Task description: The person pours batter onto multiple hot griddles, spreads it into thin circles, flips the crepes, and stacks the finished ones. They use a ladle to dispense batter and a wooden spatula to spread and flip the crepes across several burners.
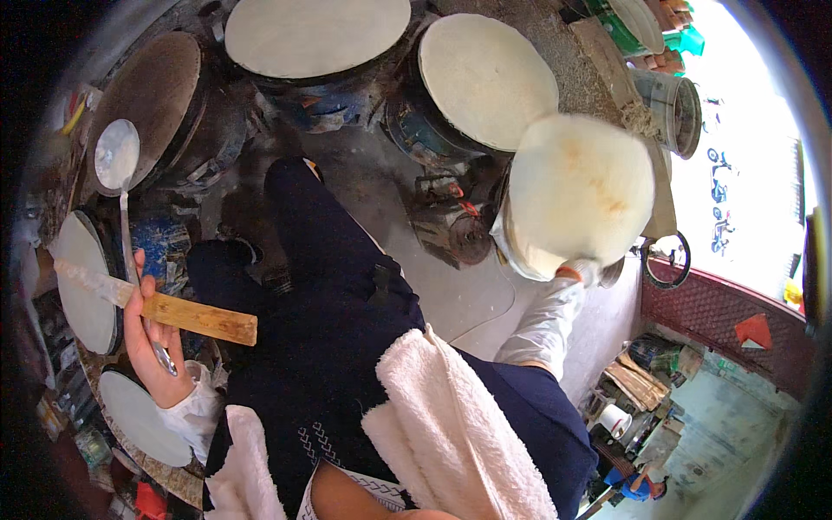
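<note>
My left hand (156, 351) grips a metal ladle (126, 227) and a flat wooden spatula (202, 319) together, the ladle's white-coated bowl upright on the left. My right hand (579, 276), in a white covering, is at the lower edge of a pale, rounded sheet (579, 186) with brown patches and seems to grip it; its fingers are mostly hidden. The sheet is over a round griddle at the right. Round griddles stand around me, two with pale layers (316, 30) (485, 78) at the top, one bare dark plate (143, 100) at upper left.
More coated griddles (87, 269) line the left side. A small metal stove (451, 225) and a thin cord are on the floor. A clear bucket (685, 113) stands upper right beside a bright doorway. A person in blue (633, 485) is at lower right, near piled wood (637, 381).
</note>
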A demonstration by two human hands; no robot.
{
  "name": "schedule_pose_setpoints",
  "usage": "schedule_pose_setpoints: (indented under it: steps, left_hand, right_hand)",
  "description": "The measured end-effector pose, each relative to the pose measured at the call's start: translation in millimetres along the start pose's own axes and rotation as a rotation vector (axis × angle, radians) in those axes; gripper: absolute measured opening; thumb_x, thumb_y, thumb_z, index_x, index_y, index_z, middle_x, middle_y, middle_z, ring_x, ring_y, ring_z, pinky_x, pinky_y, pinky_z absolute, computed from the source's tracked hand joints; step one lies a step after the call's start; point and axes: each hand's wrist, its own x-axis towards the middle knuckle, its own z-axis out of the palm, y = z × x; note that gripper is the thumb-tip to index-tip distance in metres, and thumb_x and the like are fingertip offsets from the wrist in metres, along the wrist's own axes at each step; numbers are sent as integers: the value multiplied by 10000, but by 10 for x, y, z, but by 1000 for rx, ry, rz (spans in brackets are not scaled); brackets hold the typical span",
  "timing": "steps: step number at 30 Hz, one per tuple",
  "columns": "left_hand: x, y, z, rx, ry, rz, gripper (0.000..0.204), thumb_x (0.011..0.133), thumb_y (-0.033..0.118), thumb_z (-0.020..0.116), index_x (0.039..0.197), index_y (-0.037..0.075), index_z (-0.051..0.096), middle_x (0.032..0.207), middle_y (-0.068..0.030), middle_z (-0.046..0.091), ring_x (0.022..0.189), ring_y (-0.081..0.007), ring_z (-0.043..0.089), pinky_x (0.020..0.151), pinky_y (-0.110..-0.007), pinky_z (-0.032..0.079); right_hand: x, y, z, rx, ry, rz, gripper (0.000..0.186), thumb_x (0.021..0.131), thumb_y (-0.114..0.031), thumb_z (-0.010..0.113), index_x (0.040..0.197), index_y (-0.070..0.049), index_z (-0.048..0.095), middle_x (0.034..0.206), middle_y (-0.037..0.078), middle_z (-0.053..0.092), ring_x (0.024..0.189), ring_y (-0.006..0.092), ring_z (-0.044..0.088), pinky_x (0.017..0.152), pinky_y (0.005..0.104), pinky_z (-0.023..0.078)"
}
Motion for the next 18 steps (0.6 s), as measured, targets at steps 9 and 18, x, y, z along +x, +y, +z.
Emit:
schedule_pose_setpoints:
  steps: [9,18]
  left_hand:
    - [-21,-152,83,429,-16,136,419,998,65,500,1399,-51,468,1499,-137,435,957,-30,528,975,-198,399]
    - [9,-181,183,800,-169,397,348,1024,102,466,1343,-26,523,1483,-132,471,1126,-113,558,978,-255,438]
  right_hand:
    - [443,1895,-450,21,-3,327,400,927,-152,632,1300,-18,574,1255,170,633,1059,294,627,927,409,510]
    - [708,809,-531,-48,-238,-166,532,866,30,654,1367,38,478,1278,174,609,1070,257,632,953,349,508]
